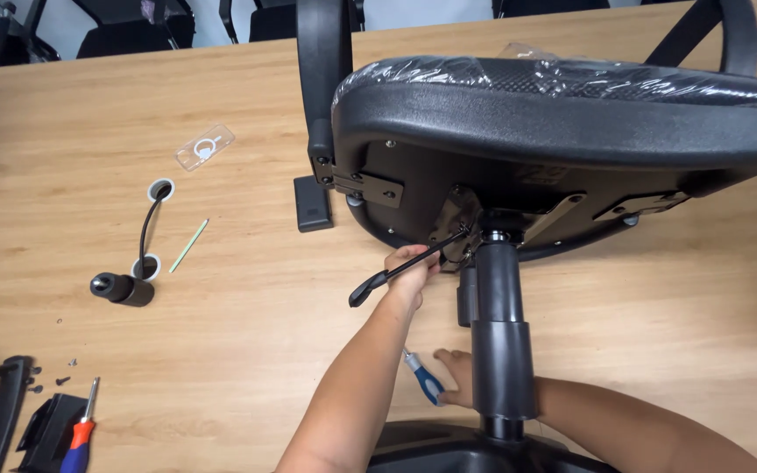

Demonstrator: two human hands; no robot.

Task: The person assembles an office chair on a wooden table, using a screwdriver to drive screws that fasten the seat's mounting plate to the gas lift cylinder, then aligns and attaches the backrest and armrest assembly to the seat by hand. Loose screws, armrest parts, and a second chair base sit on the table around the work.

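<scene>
A chair (562, 114) is lying tipped on a table (221, 289), underside facing us. The left hand (412, 270) is gripping its lever (396, 271). The right hand (459, 378), behind the column (499, 342), is holding a screwdriver (424, 378).

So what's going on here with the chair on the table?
A person has an office chair lying on its side on a wooden table. The left hand reaches under the seat at the black lever. The right hand, behind the gas column, holds a blue-handled screwdriver. A red-handled screwdriver lies aside.
</scene>
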